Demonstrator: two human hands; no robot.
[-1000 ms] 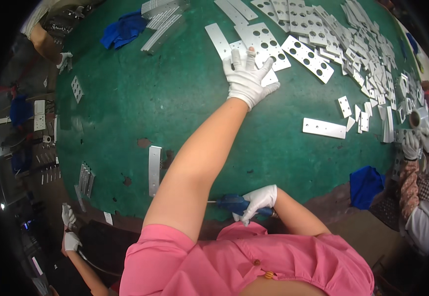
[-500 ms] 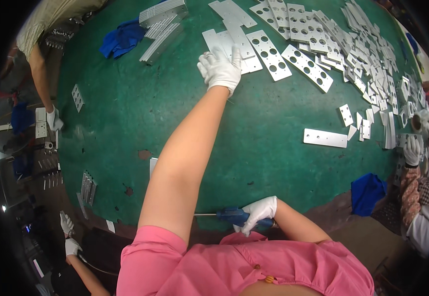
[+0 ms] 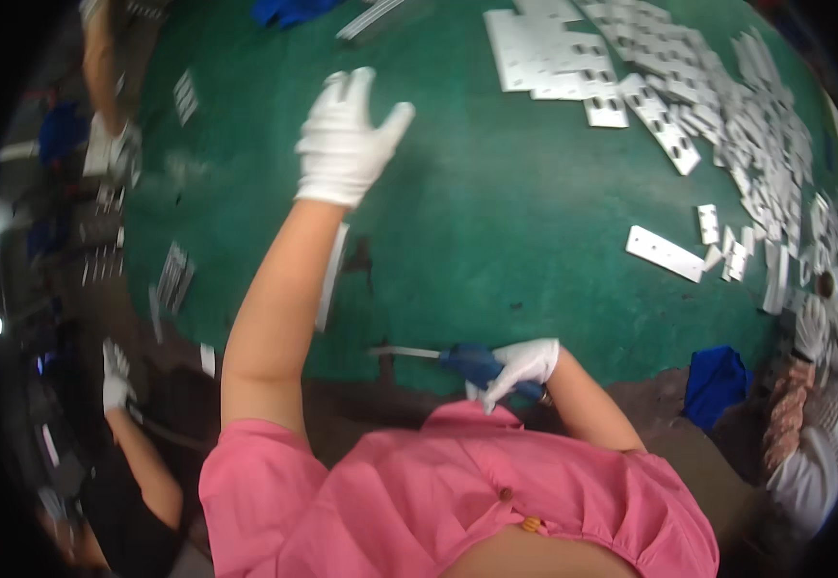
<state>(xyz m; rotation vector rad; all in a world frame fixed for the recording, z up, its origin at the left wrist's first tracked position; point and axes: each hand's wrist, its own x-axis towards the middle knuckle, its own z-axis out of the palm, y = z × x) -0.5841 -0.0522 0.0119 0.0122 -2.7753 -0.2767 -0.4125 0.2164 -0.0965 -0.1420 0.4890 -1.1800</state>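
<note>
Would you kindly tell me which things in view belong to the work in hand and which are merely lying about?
Probably part of the work:
Blue handheld tool, held in the right hand
Long metal strip, near the open left hand
Metal plates, spread at upper right

Apparently just lying about:
Blue cloth at lower right
Another blue cloth at the top edge

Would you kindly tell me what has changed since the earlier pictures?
The left hand has come off the metal plates and moved left, over the green table, with nothing visible in it. The right hand still holds the blue screwdriver.
</note>
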